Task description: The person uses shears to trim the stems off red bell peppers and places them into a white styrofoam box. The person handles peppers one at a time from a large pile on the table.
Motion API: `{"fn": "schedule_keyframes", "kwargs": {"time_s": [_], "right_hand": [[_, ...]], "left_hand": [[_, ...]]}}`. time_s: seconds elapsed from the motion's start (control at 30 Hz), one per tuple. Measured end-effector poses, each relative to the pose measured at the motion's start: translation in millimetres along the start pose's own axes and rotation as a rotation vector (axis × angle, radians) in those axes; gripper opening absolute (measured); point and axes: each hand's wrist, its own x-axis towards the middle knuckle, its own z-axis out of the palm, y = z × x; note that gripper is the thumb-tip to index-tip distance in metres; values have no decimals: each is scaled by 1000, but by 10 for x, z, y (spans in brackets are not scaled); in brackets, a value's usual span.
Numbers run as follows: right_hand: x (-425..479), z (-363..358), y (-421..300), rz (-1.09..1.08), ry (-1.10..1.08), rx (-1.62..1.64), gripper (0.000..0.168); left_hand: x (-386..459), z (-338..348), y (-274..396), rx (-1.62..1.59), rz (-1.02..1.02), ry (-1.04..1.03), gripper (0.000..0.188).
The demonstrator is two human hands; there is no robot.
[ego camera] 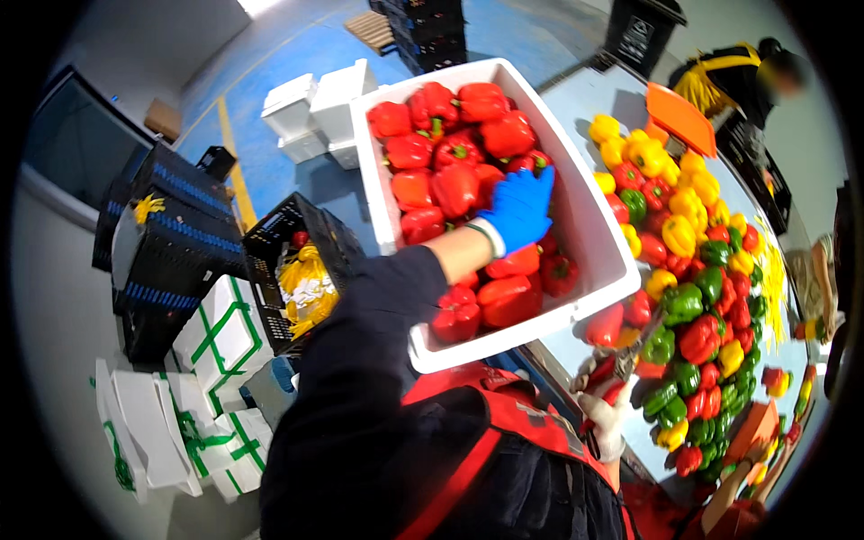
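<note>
A white foam box [607, 287] full of red bell peppers [455, 189] stands before me. My left hand [518, 210], in a blue glove, reaches in over the peppers at the box's right side. Its palm and fingertips are hidden, so whether it grips a pepper cannot be told. My right hand [604, 405], in a whitish glove, is outside the box, by the table's near edge, closed on red-handled metal snips [631, 354]. The blades point toward loose red, green [682, 304] and yellow peppers [678, 235] heaped on a pale table [567, 101].
Orange trays [682, 121] lie among the heap. Co-workers' hands [736, 476] are at lower right; another person [736, 77] bends at upper right. At left stand a black crate [297, 209] with yellow ties, stacked black crates [179, 250] and green-taped foam boxes [226, 337].
</note>
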Motion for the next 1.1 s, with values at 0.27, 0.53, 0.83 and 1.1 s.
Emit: {"fn": "schedule_keyframes", "kwargs": {"time_s": [0.27, 0.53, 0.83, 1.1], "right_hand": [[60, -82, -39, -40, 8, -164, 71], [114, -190, 87, -29, -75, -148, 72], [-99, -403, -63, -53, -67, -81, 68], [29, -383, -308, -112, -159, -255, 64]], "left_hand": [[211, -6, -232, -64, -235, 302, 110], [357, 224, -180, -140, -264, 178, 110], [535, 386, -580, -1103, -271, 275, 66], [-748, -849, -41, -2595, -255, -218, 95]]}}
